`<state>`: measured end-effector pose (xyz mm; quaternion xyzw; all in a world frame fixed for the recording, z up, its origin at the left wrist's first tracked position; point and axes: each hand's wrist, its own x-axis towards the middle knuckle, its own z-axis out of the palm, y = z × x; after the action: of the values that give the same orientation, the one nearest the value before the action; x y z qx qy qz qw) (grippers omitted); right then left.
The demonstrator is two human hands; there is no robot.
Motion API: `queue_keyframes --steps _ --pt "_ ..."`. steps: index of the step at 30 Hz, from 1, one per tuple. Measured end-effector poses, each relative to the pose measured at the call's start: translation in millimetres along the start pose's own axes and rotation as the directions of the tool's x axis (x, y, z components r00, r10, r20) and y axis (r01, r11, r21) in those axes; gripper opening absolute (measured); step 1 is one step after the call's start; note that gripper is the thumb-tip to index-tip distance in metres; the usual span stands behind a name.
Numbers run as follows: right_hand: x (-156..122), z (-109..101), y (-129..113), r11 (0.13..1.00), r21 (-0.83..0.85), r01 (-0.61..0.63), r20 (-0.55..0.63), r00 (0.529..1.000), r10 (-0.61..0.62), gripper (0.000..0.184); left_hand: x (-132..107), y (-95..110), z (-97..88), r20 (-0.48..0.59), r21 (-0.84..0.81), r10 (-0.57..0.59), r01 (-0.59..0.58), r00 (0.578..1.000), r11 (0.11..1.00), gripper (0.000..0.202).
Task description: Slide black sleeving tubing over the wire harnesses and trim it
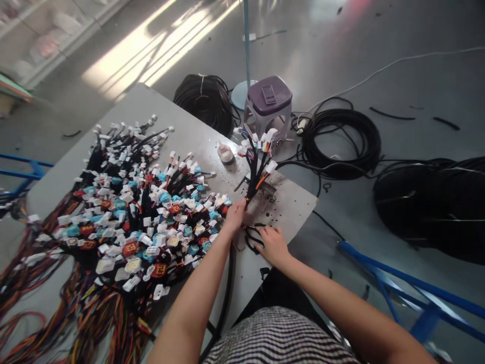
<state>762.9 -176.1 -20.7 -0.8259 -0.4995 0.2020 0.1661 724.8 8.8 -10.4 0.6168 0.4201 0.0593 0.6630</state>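
My left hand [235, 216] is closed round the stem of a wire harness [254, 178], whose black-sleeved branches fan out upward and end in white connectors. At the table's right corner, my right hand [273, 244] has its fingers on the black loop handles of a pair of scissors [251, 237]; the blades are hard to make out. A black sleeved cable [227, 298] runs down from near my left hand, beside the forearm. To the left lies a big heap of wire harnesses [144, 217] with white, blue and red connectors.
The grey table [182, 119] also bears a small bottle [226, 152] and scattered black scraps. On the floor beyond are coils of black tubing [343, 139], a purple-topped stool [270, 95] and a thin upright pole [247, 45]. Blue metal frames [409, 293] stand at the right.
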Motion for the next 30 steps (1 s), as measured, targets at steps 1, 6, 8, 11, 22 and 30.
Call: queue_keyframes --steps 1,6,8,11,22,30 --pt "-6 5 0 0.999 -0.032 -0.027 0.042 0.999 0.028 0.038 0 3 0.4 0.021 -0.018 -0.025 0.025 0.999 1.0 0.064" --pt "-32 -10 6 0.97 -0.169 -0.176 0.129 0.972 0.199 0.027 8 25 9.6 0.021 -0.085 -0.124 0.125 0.992 0.989 0.06" --pt "-44 -22 8 0.942 -0.215 -0.259 0.157 0.942 0.295 0.03 5 24 11.0 -0.058 -0.094 -0.136 0.13 0.989 0.987 0.058" --pt "-47 -37 13 0.92 -0.096 -0.38 0.273 0.879 0.392 0.037 -7 13 6.8 -0.109 -0.137 -0.168 0.153 0.98 0.979 0.064" --pt "63 -77 16 0.383 0.659 -0.647 0.705 0.709 -0.014 0.073 -21 2 -1.8 0.001 -0.289 -0.102 0.098 0.995 0.952 0.072" --pt "69 -89 33 0.819 0.361 -0.446 0.626 0.767 0.142 0.052 -31 11 3.0 -0.035 -0.226 -0.05 0.041 0.998 0.973 0.067"
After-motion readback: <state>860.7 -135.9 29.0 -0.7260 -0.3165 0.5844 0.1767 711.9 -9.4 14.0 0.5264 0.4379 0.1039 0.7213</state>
